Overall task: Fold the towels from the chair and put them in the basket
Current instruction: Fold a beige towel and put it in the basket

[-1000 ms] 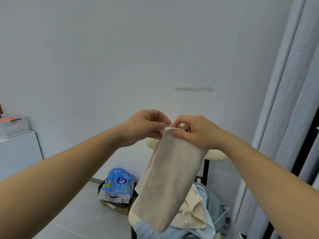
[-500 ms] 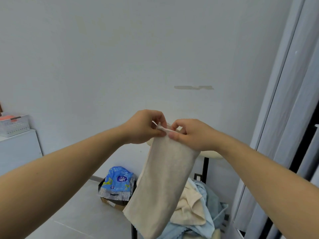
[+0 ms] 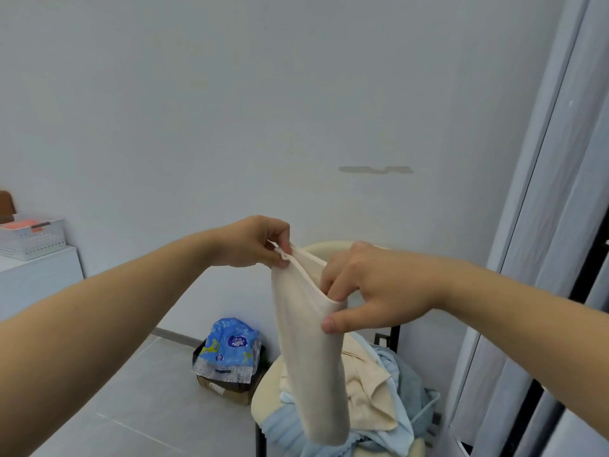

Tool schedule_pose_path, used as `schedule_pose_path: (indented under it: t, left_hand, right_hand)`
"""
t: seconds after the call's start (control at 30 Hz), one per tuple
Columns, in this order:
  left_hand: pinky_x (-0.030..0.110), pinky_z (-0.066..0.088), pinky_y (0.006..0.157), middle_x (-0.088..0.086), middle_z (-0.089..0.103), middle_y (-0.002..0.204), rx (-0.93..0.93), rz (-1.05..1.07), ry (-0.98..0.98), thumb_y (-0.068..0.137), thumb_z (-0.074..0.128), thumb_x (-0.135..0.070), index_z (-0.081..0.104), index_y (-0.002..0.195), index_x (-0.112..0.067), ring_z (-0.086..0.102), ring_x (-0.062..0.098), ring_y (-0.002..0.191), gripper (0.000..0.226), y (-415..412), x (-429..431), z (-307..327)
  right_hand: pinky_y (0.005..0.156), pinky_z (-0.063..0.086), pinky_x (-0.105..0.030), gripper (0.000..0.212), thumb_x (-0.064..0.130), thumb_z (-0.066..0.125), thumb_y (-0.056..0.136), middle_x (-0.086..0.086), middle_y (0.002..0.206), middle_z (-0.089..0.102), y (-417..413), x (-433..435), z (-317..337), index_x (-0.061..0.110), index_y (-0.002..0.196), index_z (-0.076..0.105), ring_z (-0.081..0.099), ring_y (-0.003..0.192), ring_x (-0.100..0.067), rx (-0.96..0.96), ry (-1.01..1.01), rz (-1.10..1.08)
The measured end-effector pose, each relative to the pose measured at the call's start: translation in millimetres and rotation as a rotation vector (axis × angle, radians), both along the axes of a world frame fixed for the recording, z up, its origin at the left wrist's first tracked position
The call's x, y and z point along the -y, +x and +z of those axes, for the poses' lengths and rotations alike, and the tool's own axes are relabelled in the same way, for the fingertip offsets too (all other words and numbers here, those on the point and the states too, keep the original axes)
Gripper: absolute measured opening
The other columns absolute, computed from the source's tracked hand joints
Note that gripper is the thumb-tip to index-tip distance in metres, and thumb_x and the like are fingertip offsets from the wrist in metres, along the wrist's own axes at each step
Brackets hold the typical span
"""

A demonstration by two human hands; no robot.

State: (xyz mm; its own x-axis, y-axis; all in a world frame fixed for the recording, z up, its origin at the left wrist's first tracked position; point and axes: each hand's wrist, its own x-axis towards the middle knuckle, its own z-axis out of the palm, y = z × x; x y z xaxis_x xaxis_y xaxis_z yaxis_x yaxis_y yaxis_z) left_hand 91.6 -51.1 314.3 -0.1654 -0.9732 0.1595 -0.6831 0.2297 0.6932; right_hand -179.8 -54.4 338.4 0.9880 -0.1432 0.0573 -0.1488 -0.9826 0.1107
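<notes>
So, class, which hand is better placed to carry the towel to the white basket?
Probably the left hand: it pinches the towel, and the basket sits on its side, farther from the right hand.

- Wall (image 3: pixel 230 110): I log it plain, pale, evenly lit; one grey scuff mark (image 3: pixel 375 169) right of centre.
- Floor (image 3: pixel 138 407): grey tiles, light joints.
- Cabinet (image 3: pixel 36 278): white, far left, against the wall.
- Upright panels (image 3: pixel 566 192): pale grey, right edge.

cream chair (image 3: pixel 263 395) heaped with blue and cream towels (image 3: pixel 379 394); grey floor (image 3: pixel 131 407), cardboard box (image 3: pixel 227 389)
</notes>
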Motion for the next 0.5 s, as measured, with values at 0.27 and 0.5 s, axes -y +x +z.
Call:
schedule_pose_path:
  t: [0.27, 0.5]
  left_hand:
    - [0.042, 0.043, 0.076, 0.001, 0.071, 0.083, -0.105, -0.096, 0.082, 0.079, 0.079, -0.009, 0.061, 0.084, -0.013, 0.061, 0.021, 0.076, 0.019, -18, 1, -5]
    - [0.034, 0.057, 0.078, 0.014, 0.067, 0.093, -0.189, -0.154, 0.135, 0.088, 0.067, 0.009, 0.058, 0.095, 0.003, 0.064, 0.026, 0.089, 0.013, -15, -9, -7]
  right_hand:
    - [0.058, 0.035, -0.042, 0.060, 0.047, 0.064, 0.094, -0.016, 0.066, 0.036, 6, -11, 12, 0.008, 0.059, 0.034, 0.037, 0.062, -0.029, -0.004, 0.327, -0.086]
    - [0.080, 0.048, -0.029, 0.031, 0.044, 0.072, 0.089, -0.002, 0.100, 0.067, -16, 4, 11, 0.014, 0.090, 0.079, 0.057, 0.083, -0.011, -0.124, 0.617, -0.183]
